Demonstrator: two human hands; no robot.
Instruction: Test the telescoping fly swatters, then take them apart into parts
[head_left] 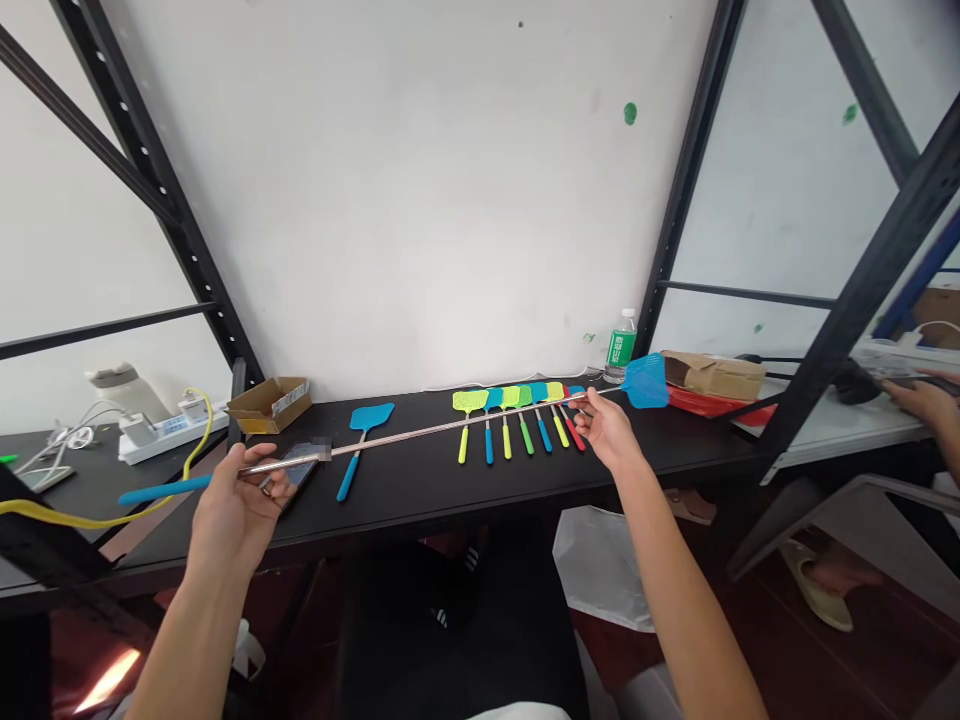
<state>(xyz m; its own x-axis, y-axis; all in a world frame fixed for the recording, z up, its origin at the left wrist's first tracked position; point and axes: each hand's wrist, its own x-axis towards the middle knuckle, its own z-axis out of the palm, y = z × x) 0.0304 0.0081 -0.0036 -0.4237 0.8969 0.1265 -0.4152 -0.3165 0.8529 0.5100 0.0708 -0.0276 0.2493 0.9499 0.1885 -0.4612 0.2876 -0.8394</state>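
1. The left hand (236, 505) and right hand (607, 430) both hold a long extendable fly swatter (450, 426), raised just above the black surface (420, 490).
2. The left hand's fingers (274, 490) curl closed around the shaft just past the swatter's blue grip (165, 489), which sticks out to the left.
3. The right hand's fingers (589, 402) pinch the thin shaft close to the blue mesh head (645, 382), so the right hand is nearer the head.
4. The swatter's long axis runs across the view, from the grip at near left to the head at far right, passing over a row of yellow, green and blue fly swatters (517, 398).
5. The row lies on the surface with the handles pointing near. A single blue fly swatter (371, 416) lies to its left.
6. Under the left hand is a dark flat object, probably a phone (298, 470), though the view of it is poor.
7. Along the far edge are a cardboard box (268, 408), a green-labelled water bottle (621, 350) and a cardboard packet (712, 376).
8. At far right, a co-worker's hand (926, 402) rests on a separate white bench.
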